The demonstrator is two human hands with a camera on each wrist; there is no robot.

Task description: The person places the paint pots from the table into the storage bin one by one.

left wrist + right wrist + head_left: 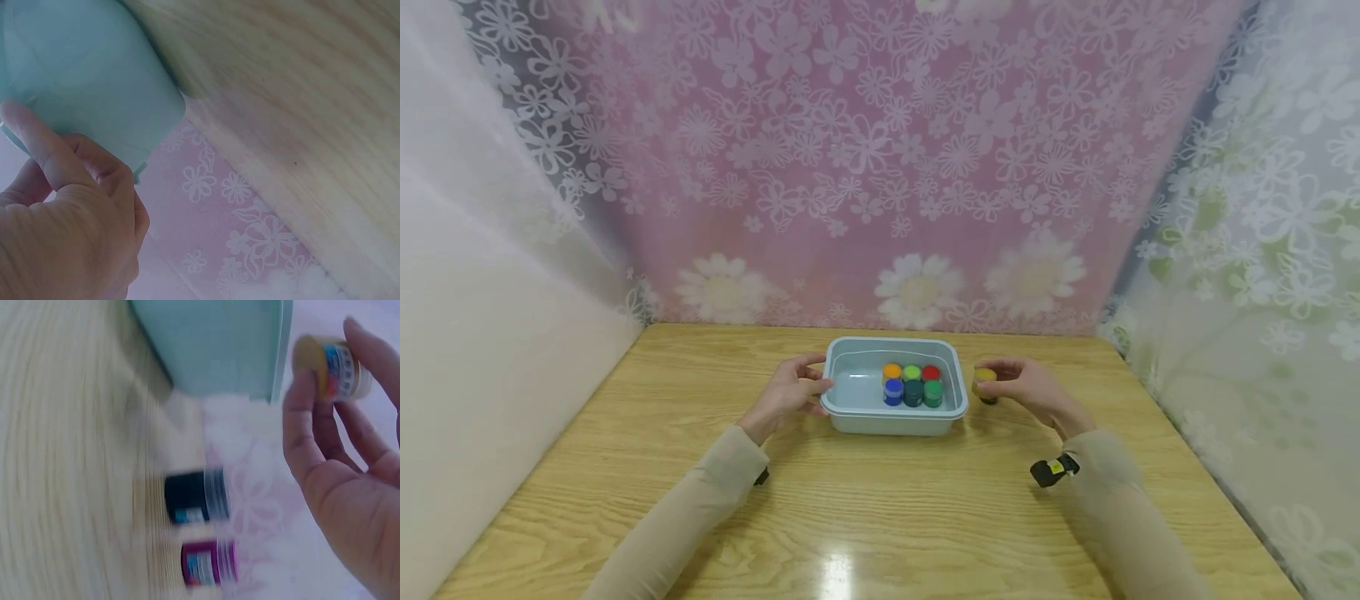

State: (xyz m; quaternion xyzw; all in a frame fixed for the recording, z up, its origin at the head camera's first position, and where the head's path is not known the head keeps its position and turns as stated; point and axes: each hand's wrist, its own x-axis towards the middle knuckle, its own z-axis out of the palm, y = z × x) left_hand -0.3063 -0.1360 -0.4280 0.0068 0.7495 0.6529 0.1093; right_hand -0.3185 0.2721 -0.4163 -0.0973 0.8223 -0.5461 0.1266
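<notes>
A light blue plastic tub (850,410) stands mid-table. It holds several small paint jars (912,383) with orange, green, red, blue and teal lids. My left hand (814,375) grips the tub's left end, the thumb (37,140) lying against its wall (87,69). Just right of the tub, my right hand (1002,379) pinches a yellow-lidded jar (983,377) between thumb and fingers, lifted off the table. In the right wrist view the yellow-lidded jar (315,357) is level with the tub's corner (219,344).
A black-lidded jar (192,497) and a magenta-lidded jar (208,563) stand on the wooden table (880,517) under my right hand. Floral curtains close in the back and both sides.
</notes>
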